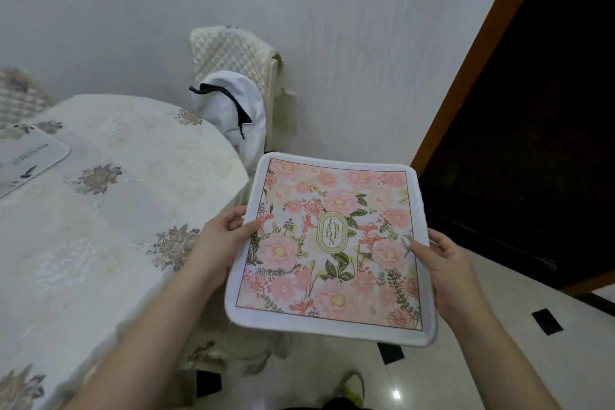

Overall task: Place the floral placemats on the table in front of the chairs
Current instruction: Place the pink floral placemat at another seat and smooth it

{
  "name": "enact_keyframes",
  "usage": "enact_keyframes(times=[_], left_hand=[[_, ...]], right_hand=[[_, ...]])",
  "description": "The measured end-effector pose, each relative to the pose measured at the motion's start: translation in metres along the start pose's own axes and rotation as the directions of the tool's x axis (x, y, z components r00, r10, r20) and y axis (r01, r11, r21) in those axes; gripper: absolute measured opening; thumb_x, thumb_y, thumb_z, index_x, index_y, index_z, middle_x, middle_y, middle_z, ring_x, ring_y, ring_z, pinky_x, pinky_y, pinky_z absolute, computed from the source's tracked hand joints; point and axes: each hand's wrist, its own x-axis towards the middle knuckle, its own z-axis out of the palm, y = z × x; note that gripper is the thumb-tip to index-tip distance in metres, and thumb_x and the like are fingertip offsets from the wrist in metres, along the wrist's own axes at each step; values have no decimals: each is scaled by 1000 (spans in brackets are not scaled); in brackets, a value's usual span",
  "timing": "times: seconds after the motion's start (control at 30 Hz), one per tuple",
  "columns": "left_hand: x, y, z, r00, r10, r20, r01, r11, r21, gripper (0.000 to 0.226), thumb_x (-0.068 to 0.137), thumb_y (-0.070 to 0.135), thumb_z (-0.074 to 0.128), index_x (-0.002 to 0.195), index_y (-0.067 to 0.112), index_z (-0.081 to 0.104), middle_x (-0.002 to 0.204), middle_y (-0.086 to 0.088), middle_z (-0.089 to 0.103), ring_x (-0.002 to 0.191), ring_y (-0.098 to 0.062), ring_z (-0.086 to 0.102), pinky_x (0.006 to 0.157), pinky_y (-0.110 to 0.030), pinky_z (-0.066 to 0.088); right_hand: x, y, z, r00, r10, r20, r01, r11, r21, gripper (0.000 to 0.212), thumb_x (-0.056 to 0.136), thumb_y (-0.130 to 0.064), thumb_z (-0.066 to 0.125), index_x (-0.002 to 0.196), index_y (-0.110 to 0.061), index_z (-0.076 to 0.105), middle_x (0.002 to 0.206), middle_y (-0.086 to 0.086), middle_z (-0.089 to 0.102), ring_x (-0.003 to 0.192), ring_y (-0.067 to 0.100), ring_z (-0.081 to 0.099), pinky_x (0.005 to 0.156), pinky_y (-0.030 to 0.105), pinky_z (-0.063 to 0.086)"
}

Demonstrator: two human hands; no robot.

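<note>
A pink floral placemat [332,243] with a white border and a "GARDEN" oval in its middle hangs in the air to the right of the table, over the floor. My left hand [221,236] grips its left edge and my right hand [441,260] grips its right edge. The round table [109,196] wears a cream embroidered cloth. A second placemat [26,160], pale with dark print, lies flat at the table's far left edge. A quilted chair [233,53] stands behind the table by the wall.
A white jacket [233,110] is draped over the quilted chair. Another chair back [16,93] shows at the far left. A dark wooden door [532,110] stands to the right. The glossy floor [499,359] has black tile insets.
</note>
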Motion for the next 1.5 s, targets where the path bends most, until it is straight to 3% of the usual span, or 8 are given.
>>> enact_keyframes(times=[0.2,0.37,0.53,0.67,0.93,1.07,1.27,1.5], left_hand=[[40,20,44,998,14,-66,-14,1000,-7,24,86,12,72,110,11,66,92,-12,77,80,-34,74,67,-45,62],[67,29,53,990,24,-136,-27,999,-18,29,85,15,74,113,10,67,97,-12,76,85,-34,74,77,-49,61],[101,32,31,977,6,-215,-14,999,-37,28,86,20,74,112,15,68,99,-12,76,88,-36,73,81,-56,58],[135,36,8,966,-11,-258,-17,994,-105,26,86,20,74,112,17,68,99,-11,75,86,-35,74,73,-50,60],[199,63,-30,935,-11,-354,-36,991,-128,27,85,22,75,112,16,69,97,-13,76,85,-35,74,80,-53,59],[215,73,-44,916,-17,-401,-46,988,-146,26,87,20,73,112,15,69,96,-13,76,83,-34,74,76,-49,60],[236,73,-56,856,-34,-515,-74,979,-188,25,87,18,72,112,14,69,96,-14,76,81,-35,74,66,-41,59],[268,83,-46,744,-115,-658,-79,963,-257,29,84,20,76,111,12,68,97,-15,76,84,-36,74,78,-53,59]], right_hand=[[81,-31,-13,997,29,67,-27,999,-37,26,90,-13,68,115,-20,64,99,6,75,80,27,75,62,40,59],[136,-44,-2,990,59,128,-48,995,-82,28,90,-14,68,117,-18,62,99,8,75,81,29,75,70,49,60],[183,-52,39,971,111,210,-89,990,-112,27,90,-12,68,116,-16,62,97,10,76,82,33,74,74,56,59],[224,-62,85,952,131,275,-91,984,-152,31,87,-13,71,117,-16,62,100,13,75,87,36,73,79,60,57],[287,-93,169,926,127,355,-42,970,-238,28,88,-11,69,115,-17,61,99,13,75,83,35,73,74,57,58],[309,-98,199,900,170,402,-66,964,-258,26,89,-11,68,114,-16,61,96,14,75,82,37,73,69,52,60],[357,-101,252,837,208,506,-38,944,-327,27,89,-14,70,115,-14,61,94,11,76,81,37,73,71,54,59],[432,-109,309,718,267,642,-10,927,-374,27,88,-14,70,114,-16,63,96,14,75,83,38,73,76,59,57]])
